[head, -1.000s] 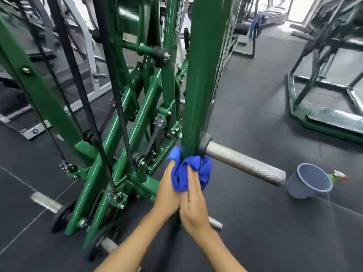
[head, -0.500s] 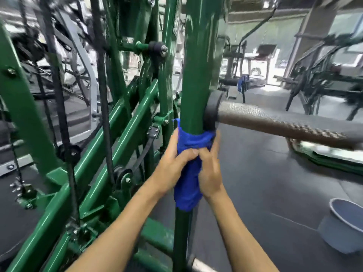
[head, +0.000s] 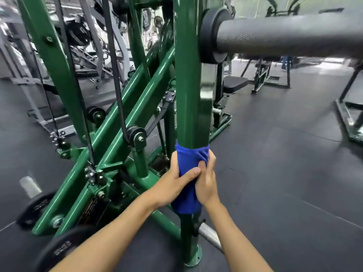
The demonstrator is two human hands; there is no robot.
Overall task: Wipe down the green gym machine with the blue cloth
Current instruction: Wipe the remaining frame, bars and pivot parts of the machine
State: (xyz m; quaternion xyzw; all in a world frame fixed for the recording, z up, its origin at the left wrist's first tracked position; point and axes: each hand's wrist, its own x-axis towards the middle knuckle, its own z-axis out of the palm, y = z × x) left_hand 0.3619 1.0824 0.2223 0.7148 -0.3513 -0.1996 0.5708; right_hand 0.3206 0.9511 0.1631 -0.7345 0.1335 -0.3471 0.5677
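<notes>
The left hand [head: 174, 183] and right hand [head: 206, 185] both clench the bright blue fabric cloth [head: 186, 201], wrapped like a sleeve round the lower part of the machine's glossy green steel upright post [head: 188, 95], at 6 o'clock from centre. The job seems far from finished. The slanted green frame tubes [head: 137, 95] at 10 o'clock and the post above the cloth probably remain, though clean paint cannot be told apart.

The green post [head: 191, 75] is glossy painted metal. The blue cloth [head: 188, 195] looks soft and matt; the grey bar [head: 284, 36] has a rough, knurled surface.
</notes>
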